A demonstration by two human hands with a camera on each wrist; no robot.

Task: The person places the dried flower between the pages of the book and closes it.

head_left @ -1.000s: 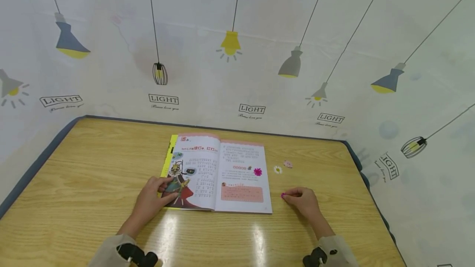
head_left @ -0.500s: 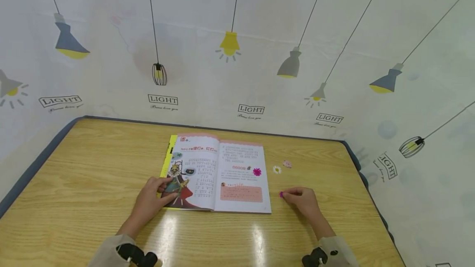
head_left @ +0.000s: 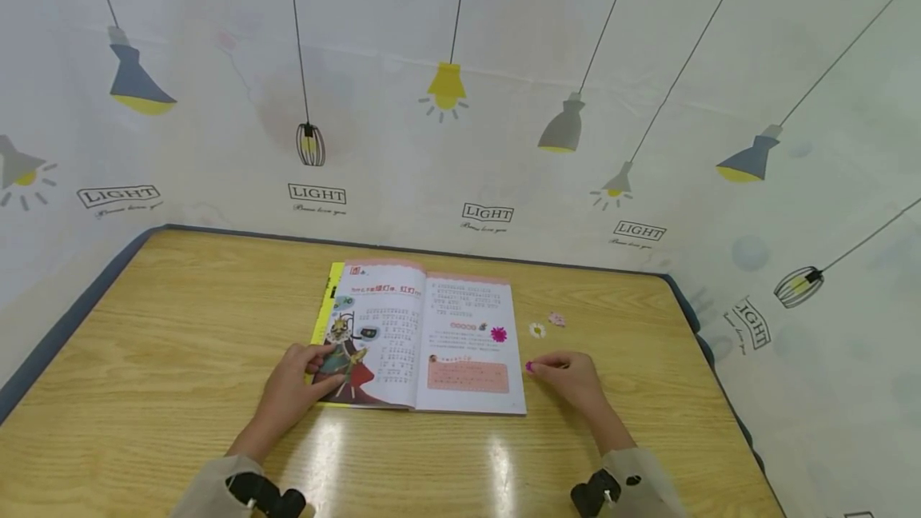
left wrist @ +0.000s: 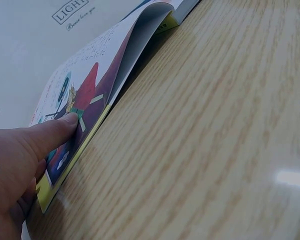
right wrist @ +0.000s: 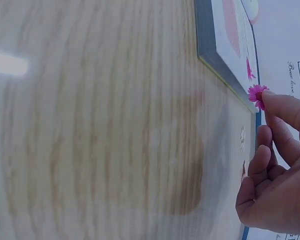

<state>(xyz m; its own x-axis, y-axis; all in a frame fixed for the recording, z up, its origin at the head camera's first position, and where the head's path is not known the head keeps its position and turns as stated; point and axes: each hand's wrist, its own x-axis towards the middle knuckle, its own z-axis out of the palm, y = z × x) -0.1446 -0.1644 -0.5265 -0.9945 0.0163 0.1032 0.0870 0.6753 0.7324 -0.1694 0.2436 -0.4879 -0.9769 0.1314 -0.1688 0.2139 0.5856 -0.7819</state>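
An open book (head_left: 392,334) with printed pages and a yellow cover edge lies on the wooden table. My left hand (head_left: 291,382) grips its left edge; in the left wrist view the thumb (left wrist: 60,131) presses on the illustrated page while the other fingers are partly hidden at the edge. Between thumb and fingertips my right hand (head_left: 576,384) pinches a small magenta flower (right wrist: 256,96), just off the book's right edge. Another magenta flower (head_left: 499,334) lies on the right page. Beside the book are a white daisy (head_left: 537,330) and a pale pink flower (head_left: 557,319).
The wooden table (head_left: 180,326) has a dark blue border along its back and sides. Behind it hangs a white covering (head_left: 388,142) printed with lamps. Both sleeves carry black wrist cameras (head_left: 596,494).
My right hand has moved left and slightly away from me with the magenta flower, bringing it close to the book's right edge. The left hand and the book stay in place.
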